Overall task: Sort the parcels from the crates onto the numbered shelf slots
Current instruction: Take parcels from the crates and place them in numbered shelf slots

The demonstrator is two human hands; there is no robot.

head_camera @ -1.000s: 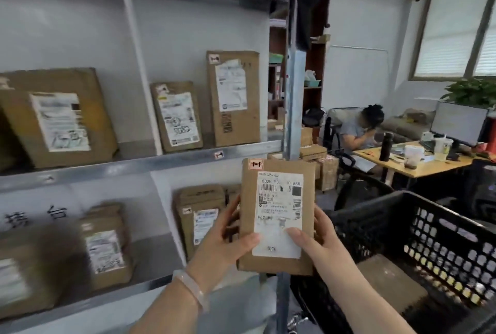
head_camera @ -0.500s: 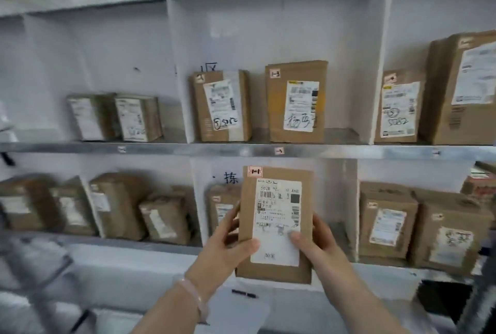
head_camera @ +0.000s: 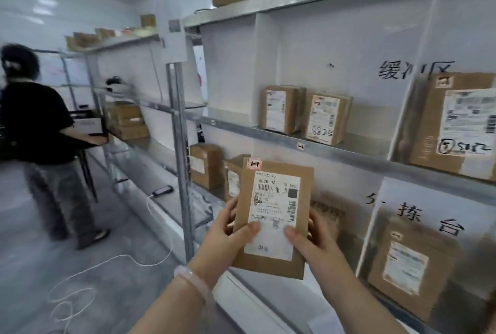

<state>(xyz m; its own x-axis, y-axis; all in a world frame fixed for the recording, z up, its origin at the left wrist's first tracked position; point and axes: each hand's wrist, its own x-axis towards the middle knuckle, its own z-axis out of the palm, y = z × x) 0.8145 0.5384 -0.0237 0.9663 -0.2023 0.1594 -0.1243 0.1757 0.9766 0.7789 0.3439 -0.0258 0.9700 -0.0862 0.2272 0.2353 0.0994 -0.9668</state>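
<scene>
Brown cardboard parcel (head_camera: 273, 253) is held upright in mid-air in front of the lower shelf bays, not in any slot yet; its white label (head_camera: 273, 207) faces the camera. Its left edge is gripped by the left hand (head_camera: 222, 237), thumb (head_camera: 251, 229) pressed flat on the label, other fingers curled round the back. On the other edge the right hand (head_camera: 314, 245) does the same w/ its thumb (head_camera: 292, 235) on the label's lower part; fingers behind are mostly hidden. So a pinch from both sides, looks firm enough.

Step now, I'd say: read the code & find the matching slot. A small red sticker (head_camera: 253, 164) at the parcel's top left looks like "1-1". A similar tag (head_camera: 301, 146) sits on the shelf rail (head_camera: 349, 152) just above, but it's too blurred to confirm.

To do it well:
- Thumbs off the barcode & top line so the no. stays readable.
- Check the rail tag close up before committing; don't go by the handwriting on the back panel.
- Stand the parcel upright, label outward, beside the boxes (head_camera: 326, 119) already in that slot, w/o knocking them back.
- It looks light & flat, so one hand could prob. slide it in while the other steadies the neighbours.

Another person (head_camera: 40, 119) works at the far rack, well apart. There's a loose white cable (head_camera: 112, 258) on the floor to the left, so mind feet
</scene>
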